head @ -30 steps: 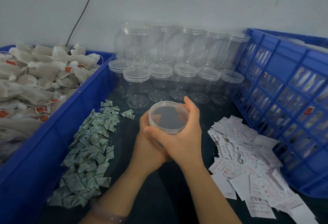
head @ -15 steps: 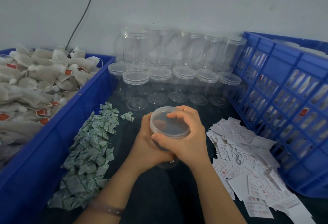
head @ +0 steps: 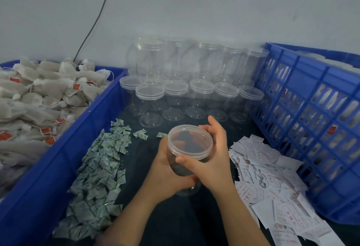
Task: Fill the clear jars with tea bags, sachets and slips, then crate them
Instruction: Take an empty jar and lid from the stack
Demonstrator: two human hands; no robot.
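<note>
A: How is the bench laid out round the hands, and why?

B: The largest supply, a blue bin (head: pixel 97 109) heaped with tea bags (head: pixel 39 93), is set to the left of the left hand (head: pixel 165 169). A slatted blue crate (head: pixel 315 82) is stood to the right of the right hand (head: pixel 216 156), presumably so that finished jars can be passed straight across. Pale shapes are seen through its slots, but what they are cannot be told. Beyond both hands, lidded empty jars (head: pixel 202 89) are stacked in two tiers against the wall (head: pixel 194 2). The slips (head: pixel 272 179) are heaped just beside the right hand and the sachets (head: pixel 101 165) just beside the left, so that, it is judged, each can be reached without a stretch.

A: And the jar being worked on?

B: A clear jar (head: pixel 181 169) is held between the two hands. Its body is gripped from the left by the left hand. Its lid (head: pixel 190 143) is clasped by the right, with the thumb on the near rim and the fingers (head: pixel 213 126) curled over the far rim. The lid is probably being unscrewed for filling. Whether anything is inside, or whether the base rests on the dark table (head: pixel 175 222), cannot be made out.

A: Is anything found in the way?

B: Little. Two stray sachets (head: pixel 140 134) lie just beyond the left hand, and the front row of jars stands near, so it could be knocked by a forward reach.
</note>
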